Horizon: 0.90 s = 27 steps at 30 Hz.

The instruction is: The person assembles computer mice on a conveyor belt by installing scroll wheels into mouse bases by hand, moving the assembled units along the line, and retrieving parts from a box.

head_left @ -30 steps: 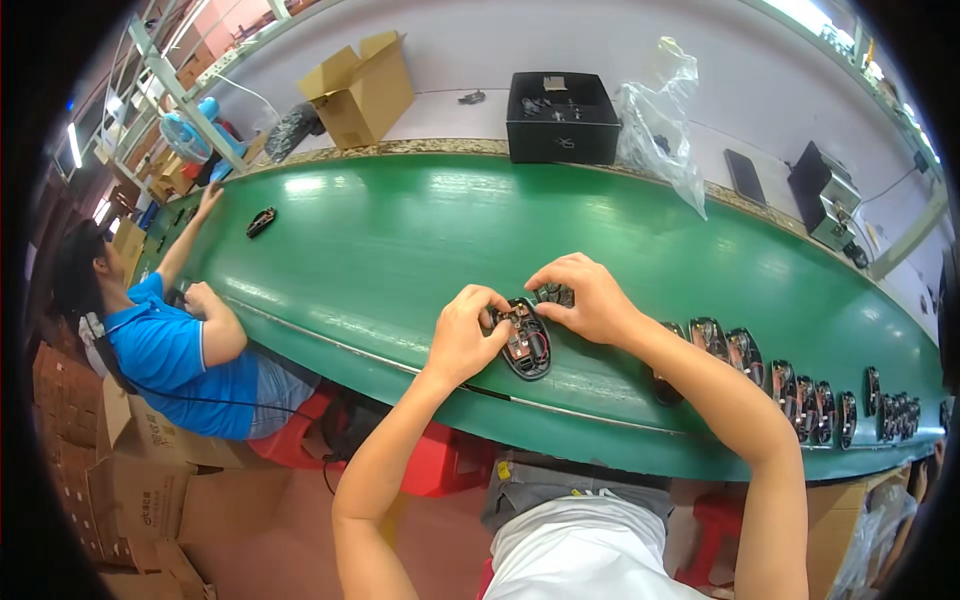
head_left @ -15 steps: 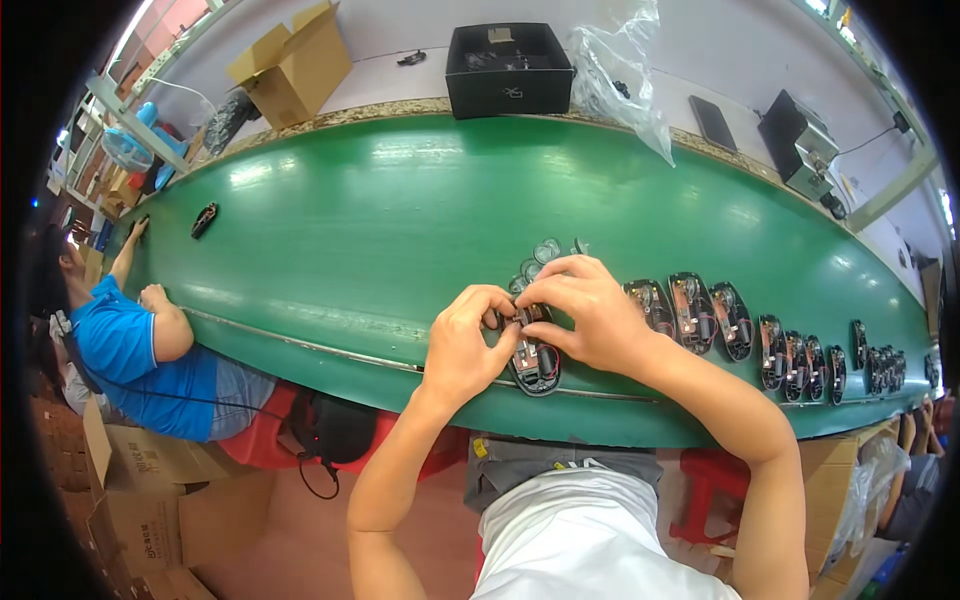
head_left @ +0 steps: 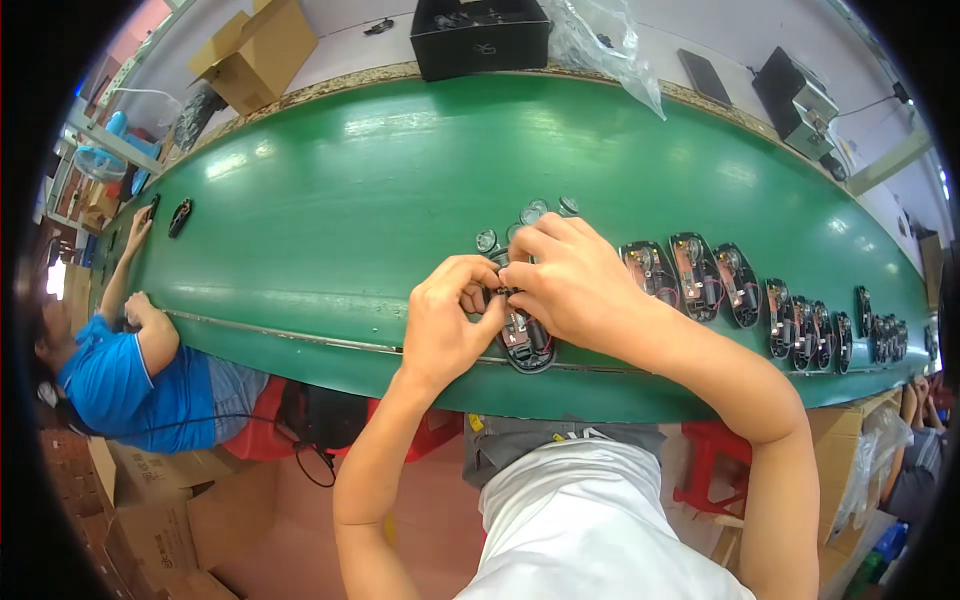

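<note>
Directly in front of me on the green worktop lies an open black oval device housing (head_left: 527, 345) with a circuit board, wires and a dark cylinder inside. My left hand (head_left: 450, 318) grips its left edge, thumb and fingers bent near the top end. From the other side my right hand (head_left: 572, 280) reaches over the same end, its fingertips pinched together; whatever is between them is hidden. Just beyond my fingers lie several small round clear-and-dark discs (head_left: 533, 211), partly covered by the right hand.
Several similar open housings (head_left: 692, 277) stand in a row to the right. A black box (head_left: 480, 42), clear plastic bag (head_left: 605, 50) and cardboard box (head_left: 258, 55) line the far edge. At left sits a co-worker in a blue shirt (head_left: 120, 380), one hand near a dark part (head_left: 180, 217).
The head view has shifted, so the worktop sits higher in the picture. My right fingers have drawn closer together over the housing's top end. The co-worker's far hand has moved.
</note>
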Available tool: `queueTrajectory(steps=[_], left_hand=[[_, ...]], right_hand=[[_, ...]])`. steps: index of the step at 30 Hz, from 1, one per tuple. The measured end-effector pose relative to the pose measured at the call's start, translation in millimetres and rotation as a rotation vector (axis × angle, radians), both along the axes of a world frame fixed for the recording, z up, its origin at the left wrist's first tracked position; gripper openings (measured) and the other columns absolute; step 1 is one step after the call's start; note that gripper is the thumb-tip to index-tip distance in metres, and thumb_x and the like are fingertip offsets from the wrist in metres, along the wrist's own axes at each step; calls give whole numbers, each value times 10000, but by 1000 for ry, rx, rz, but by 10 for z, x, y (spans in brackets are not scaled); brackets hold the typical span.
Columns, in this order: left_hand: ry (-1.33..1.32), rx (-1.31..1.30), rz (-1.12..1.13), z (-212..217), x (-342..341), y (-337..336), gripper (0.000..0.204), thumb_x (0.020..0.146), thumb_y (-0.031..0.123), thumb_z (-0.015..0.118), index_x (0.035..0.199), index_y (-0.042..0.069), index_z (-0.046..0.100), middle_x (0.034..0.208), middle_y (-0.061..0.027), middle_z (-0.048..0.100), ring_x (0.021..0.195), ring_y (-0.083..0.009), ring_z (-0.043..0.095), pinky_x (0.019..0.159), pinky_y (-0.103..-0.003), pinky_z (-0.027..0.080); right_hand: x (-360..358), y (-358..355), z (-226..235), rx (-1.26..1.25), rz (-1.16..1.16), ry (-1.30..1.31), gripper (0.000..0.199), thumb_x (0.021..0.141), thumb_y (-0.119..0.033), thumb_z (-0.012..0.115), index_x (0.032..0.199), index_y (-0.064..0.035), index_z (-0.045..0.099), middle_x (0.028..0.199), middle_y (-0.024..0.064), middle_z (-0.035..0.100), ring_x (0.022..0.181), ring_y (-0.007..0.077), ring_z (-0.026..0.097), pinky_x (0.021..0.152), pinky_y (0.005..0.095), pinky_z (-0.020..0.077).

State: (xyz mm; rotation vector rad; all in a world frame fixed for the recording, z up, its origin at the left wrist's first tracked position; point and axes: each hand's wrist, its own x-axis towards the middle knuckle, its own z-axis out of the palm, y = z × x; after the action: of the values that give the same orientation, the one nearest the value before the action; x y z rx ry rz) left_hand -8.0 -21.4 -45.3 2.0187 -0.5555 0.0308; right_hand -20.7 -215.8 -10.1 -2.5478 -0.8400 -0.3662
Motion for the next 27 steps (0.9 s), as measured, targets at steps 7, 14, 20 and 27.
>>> queueTrajectory(steps=[7, 14, 20, 27], left_hand=[[142, -98, 3, -22, 28, 5, 163, 823, -102, 724, 972, -58, 673, 1071, -64, 693, 740, -50, 588, 657, -207, 479], [159, -91, 40, -68, -20, -54, 136, 842, -63, 710, 969, -63, 662, 1114, -88, 702, 697, -56, 632, 600, -206, 503], [132, -75, 54, -33, -17, -87, 135, 797, -37, 727, 914, -49, 660, 1064, -90, 697, 639, -55, 628, 556, -211, 485], [158, -123, 24, -60, -3, -31, 143, 790, -49, 730, 914, -48, 658, 1084, -87, 679, 641, -48, 617, 550, -211, 479]], right_hand=[[419, -91, 174, 26, -12, 438, 207, 756, -164, 809, 890, -9, 781, 780, 175, 732, 714, 353, 692, 677, 425, 562], [332, -47, 100, -13, 25, 456, 189, 755, -136, 811, 909, -29, 790, 807, 147, 736, 781, 347, 698, 725, 430, 554], [68, -117, -279, 348, 31, 202, 183, 745, -116, 817, 899, -48, 742, 899, 113, 726, 915, 322, 685, 802, 434, 540], [95, -175, -369, 364, 97, 189, 282, 771, -104, 817, 1028, -47, 714, 953, 89, 731, 893, 292, 672, 805, 402, 545]])
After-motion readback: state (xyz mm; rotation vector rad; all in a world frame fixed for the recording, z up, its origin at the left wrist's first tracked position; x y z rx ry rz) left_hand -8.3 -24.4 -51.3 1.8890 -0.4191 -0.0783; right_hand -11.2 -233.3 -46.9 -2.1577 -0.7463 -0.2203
